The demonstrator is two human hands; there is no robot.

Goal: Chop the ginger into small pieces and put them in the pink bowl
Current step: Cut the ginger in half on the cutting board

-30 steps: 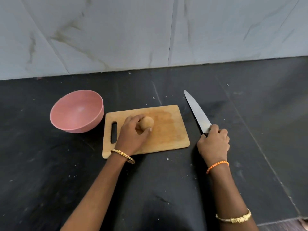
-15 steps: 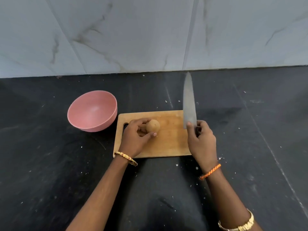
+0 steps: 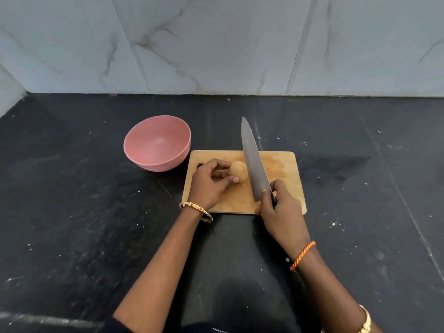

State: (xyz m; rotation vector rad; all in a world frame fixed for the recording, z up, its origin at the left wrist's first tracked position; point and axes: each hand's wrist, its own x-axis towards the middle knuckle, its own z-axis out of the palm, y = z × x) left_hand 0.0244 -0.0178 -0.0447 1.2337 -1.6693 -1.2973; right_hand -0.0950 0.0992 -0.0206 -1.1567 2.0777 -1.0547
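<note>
Head view: a wooden cutting board (image 3: 283,179) lies at frame centre on the dark surface (image 3: 72,224). The ginger (image 3: 238,171), one whole rounded piece, sits on the left half of the board. The left hand (image 3: 207,186) curls round the ginger from the left, thumb and fingertips pinching it. The right hand (image 3: 280,207), at the board's lower edge, is clamped on the handle of the knife (image 3: 253,159), forefinger laid on the blade; the blade runs toward the upper frame, just right of the ginger. The pink bowl (image 3: 157,143) stands left of the board, close beside it.
</note>
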